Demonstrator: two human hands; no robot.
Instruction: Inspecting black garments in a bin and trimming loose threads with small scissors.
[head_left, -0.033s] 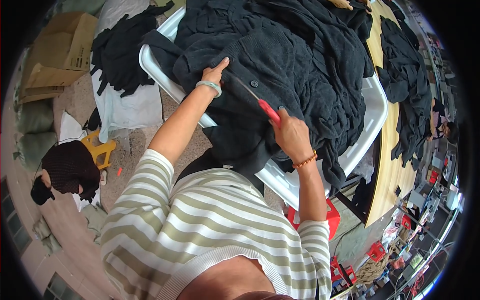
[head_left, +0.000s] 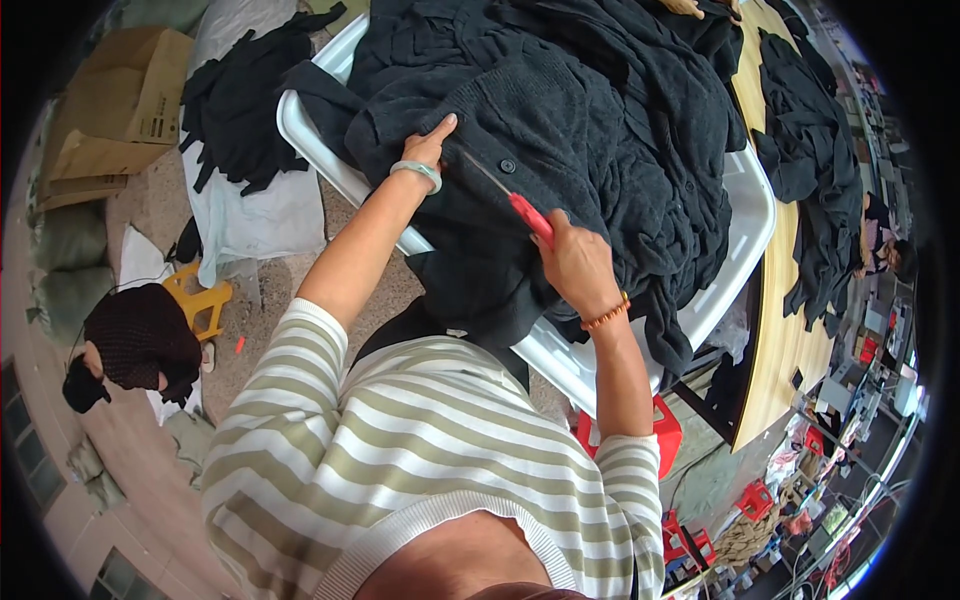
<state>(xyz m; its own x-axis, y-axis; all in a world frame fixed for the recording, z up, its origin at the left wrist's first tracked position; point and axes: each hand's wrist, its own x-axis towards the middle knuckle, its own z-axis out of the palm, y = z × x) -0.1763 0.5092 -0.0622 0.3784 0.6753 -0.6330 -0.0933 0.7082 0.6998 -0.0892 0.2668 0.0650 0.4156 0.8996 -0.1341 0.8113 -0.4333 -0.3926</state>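
Note:
A dark grey knitted cardigan (head_left: 540, 110) with round buttons lies on a heap of similar garments in a white plastic tub (head_left: 752, 190). My left hand (head_left: 428, 148) grips the cardigan at the left, thumb stretched out on top and the other fingers mostly hidden by cloth. In my right hand (head_left: 578, 262) is a red-handled tool (head_left: 532, 218) with a long thin metal shaft or blade; its exact kind is unclear. The tool slants up and left across the knit below a button (head_left: 507, 166), its tip close to my left hand.
A wooden table (head_left: 775, 370) with dark garments (head_left: 805, 170) borders the tub on the right. At left are a cardboard box (head_left: 120, 100), black garments (head_left: 250, 90) on white sheeting, and a person (head_left: 140, 335) beside a yellow stool (head_left: 205, 300). A red stool (head_left: 667, 435) stands below the tub.
My right hand and the red-handled tool have shifted slightly up and to the left. My left hand stays almost where it was on the cardigan.

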